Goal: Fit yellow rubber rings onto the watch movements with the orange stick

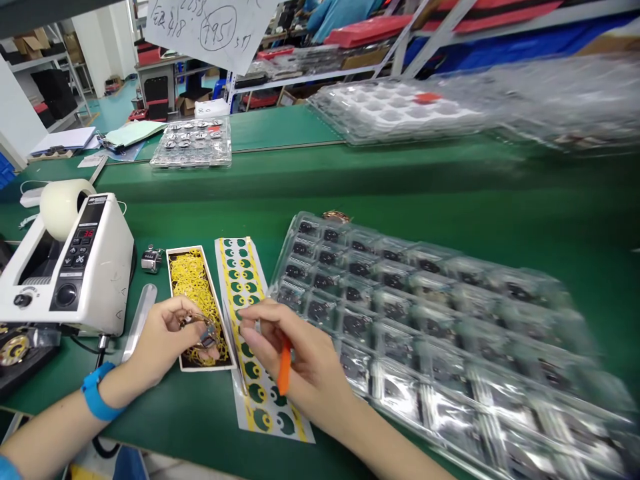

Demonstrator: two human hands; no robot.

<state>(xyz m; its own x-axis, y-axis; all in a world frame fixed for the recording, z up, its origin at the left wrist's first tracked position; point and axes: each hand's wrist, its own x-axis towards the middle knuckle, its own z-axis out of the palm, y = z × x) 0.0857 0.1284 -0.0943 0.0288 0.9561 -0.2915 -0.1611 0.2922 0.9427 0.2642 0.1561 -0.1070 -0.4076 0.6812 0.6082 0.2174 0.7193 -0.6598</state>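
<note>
My right hand (295, 353) pinches an orange plastic stick (284, 367), long end down.
My left hand (167, 343) clamps a small metal part (207, 335) over yellow rings (193, 287).

The blister tray (425, 313) is glossy clear plastic, the bench mat (400, 180) matt green.

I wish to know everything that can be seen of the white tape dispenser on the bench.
The white electronic tape dispenser stands at an angle on the green bench mat. Its plastic-looking body has a black control panel with red digits and buttons, a large black dial, a small knob and a dark front opening. A pale roll of tape sits upright at its rear. A black cable runs out beneath it. The person's left hand is close by but seems not to touch it.
</note>
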